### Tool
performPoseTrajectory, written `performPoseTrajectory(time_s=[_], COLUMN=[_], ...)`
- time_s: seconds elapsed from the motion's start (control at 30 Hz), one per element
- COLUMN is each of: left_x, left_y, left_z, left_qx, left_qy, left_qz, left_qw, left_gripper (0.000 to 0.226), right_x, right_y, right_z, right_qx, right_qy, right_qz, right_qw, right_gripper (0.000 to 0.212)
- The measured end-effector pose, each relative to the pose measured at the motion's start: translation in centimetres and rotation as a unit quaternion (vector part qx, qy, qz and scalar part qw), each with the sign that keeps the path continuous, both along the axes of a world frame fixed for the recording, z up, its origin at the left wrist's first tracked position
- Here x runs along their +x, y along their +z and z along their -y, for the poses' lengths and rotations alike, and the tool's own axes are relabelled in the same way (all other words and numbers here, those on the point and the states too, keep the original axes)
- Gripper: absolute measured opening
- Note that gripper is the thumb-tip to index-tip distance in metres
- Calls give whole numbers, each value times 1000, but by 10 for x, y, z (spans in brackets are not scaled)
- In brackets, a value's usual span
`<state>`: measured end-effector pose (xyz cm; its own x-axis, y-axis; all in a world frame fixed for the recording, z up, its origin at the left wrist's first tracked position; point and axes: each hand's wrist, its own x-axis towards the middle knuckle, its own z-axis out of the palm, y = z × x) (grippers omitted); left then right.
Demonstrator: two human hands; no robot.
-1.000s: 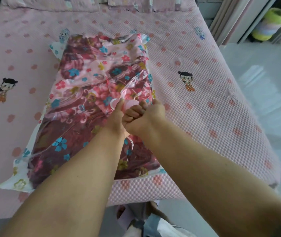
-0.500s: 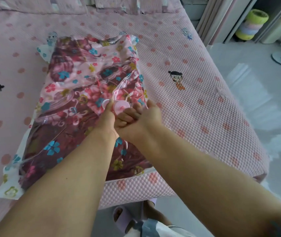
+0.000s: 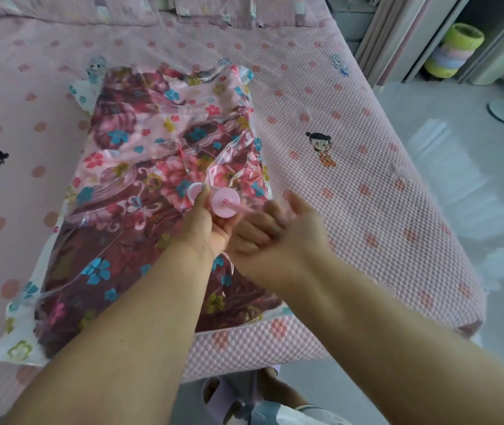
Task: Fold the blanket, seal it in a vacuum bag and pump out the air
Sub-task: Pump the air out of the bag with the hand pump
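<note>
— Where is the blanket [image 3: 128,228] now?

— It is inside the vacuum bag [image 3: 152,167], and the bag lies flat on the bed [image 3: 352,185], near the front edge of the bed. The bag looks still a little puffy, so I think the air is not all out.

— And the hands?

— The left hand [image 3: 204,223] holds the body of the pink pump [image 3: 217,200], which stands on the bag a bit right of the bag's middle. The fingers are curled around it. The right hand [image 3: 278,231] is just right of the pump, with the fingers closed around the thin pink rod that comes out of the pump. The handle itself I cannot see, the fist hides it.

— How will this thing handle, you think?

— The bag is thin, shiny plastic, so slippery and easy to wrinkle. The blanket inside is soft and gives way under pressure. The pump is light, hard plastic. I would say the base must be kept pressed on the valve, because on such a soft ground it can tilt and lose the seal. The best place to hold is low on the pump body, close to the bag, and the rod end for pulling.

— Any risk?

— A strong pull may lift the pump off the bag.
</note>
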<state>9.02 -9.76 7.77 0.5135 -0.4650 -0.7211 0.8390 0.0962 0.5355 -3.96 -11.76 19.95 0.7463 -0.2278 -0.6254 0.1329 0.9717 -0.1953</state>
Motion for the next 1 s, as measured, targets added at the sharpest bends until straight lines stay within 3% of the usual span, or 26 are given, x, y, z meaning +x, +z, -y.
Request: performPoseTrajectory(time_s=[0.1,0.27,0.37,0.53,0.63,0.77,0.83,0.93,1.0], left_x=[3,-1,4,-2,-5,-4,-4,2,3], left_y=[-6,0,4,3,8,11,14,6,5], left_z=[-3,-1,-1,-6,-2,0,-3,-11,-10], left_qx=[-13,40,41,-41,-54,-44,-69,-38,-34], left_qy=[-5,-67,-81,4,-9,-33,-29,16,35], left_qz=[0,52,40,-29,-55,-58,-71,-56,-59], left_qw=[1000,996,995,999,997,997,995,998,997], left_gripper=[39,37,41,39,54,49,55,40,41], right_x=[-26,54,38,-28,10,62,41,-12,-24], right_y=[15,-10,-13,12,0,-15,-15,-2,2], right_z=[-4,2,3,-2,4,8,6,-3,1], right_qx=[-6,11,-17,-23,4,-28,-37,-58,-65], right_qy=[-11,-67,-47,-22,-69,-54,-23,55,43], right_qz=[-8,-148,-81,-34,-73,-135,-84,-25,-5], right_qw=[1000,987,995,999,995,989,995,997,997], right_gripper=[53,59,59,55,60,58,56,50,52])
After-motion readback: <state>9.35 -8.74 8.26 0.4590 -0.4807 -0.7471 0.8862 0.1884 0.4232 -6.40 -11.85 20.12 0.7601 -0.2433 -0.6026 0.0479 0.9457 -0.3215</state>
